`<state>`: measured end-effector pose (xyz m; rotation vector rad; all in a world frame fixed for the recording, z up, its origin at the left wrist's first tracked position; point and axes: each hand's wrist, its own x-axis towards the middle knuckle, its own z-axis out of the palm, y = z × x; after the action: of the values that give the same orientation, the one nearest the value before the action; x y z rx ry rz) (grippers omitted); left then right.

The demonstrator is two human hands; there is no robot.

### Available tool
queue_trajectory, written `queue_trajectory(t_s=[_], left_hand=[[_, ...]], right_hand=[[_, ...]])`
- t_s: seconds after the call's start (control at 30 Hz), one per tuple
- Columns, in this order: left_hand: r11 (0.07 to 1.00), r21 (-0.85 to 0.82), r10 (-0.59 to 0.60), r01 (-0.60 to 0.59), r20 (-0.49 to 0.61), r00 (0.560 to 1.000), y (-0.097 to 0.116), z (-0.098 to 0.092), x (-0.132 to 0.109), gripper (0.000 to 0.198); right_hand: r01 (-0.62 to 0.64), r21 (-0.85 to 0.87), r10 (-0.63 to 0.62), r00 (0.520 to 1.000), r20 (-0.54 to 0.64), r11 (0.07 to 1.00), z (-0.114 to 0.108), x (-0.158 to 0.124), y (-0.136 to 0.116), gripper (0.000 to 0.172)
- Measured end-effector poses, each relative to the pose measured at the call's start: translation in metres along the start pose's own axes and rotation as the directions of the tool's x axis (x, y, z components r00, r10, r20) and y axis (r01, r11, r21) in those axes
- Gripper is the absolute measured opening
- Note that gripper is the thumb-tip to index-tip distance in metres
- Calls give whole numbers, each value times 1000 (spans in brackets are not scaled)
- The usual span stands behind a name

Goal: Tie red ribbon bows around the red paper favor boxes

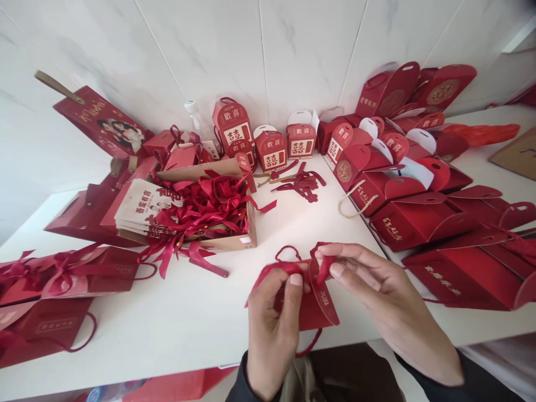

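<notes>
Probably light, crushable little red box (314,312) at the front edge of the table (188,312), left hand (272,329) and right hand (385,301) each pinching its slippy ribbon (278,268) tight, best held by fingertips near the loop.

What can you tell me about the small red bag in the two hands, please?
The small red bag looks like matte card, with a rounded flap bearing gold characters and thin red cord loops above and below. It sits low over the white table, near its front edge. A red ribbon runs across its top: the left hand pinches one part, the right hand the other end. Whether it rests on the table is unclear.
</notes>
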<state>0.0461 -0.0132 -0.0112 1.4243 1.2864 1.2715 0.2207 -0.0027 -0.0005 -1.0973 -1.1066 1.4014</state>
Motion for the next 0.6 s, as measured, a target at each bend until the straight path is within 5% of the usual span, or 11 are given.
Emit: queue_trajectory(t_s=[0.27,0.43,0.6], left_hand=[[998,40,39,-38,-11,999,6,4,0,20],[999,47,3,-10,148,989,14,9,-1,15],[992,-21,-124,126,91,988,15,10,1,28]], right_hand=[[212,-220,-190,975,116,952,9,11,-23,14],[531,-323,-409,832,374,784,14,22,-29,29],[641,-430,-401,751,525,636,5,36,-25,35]])
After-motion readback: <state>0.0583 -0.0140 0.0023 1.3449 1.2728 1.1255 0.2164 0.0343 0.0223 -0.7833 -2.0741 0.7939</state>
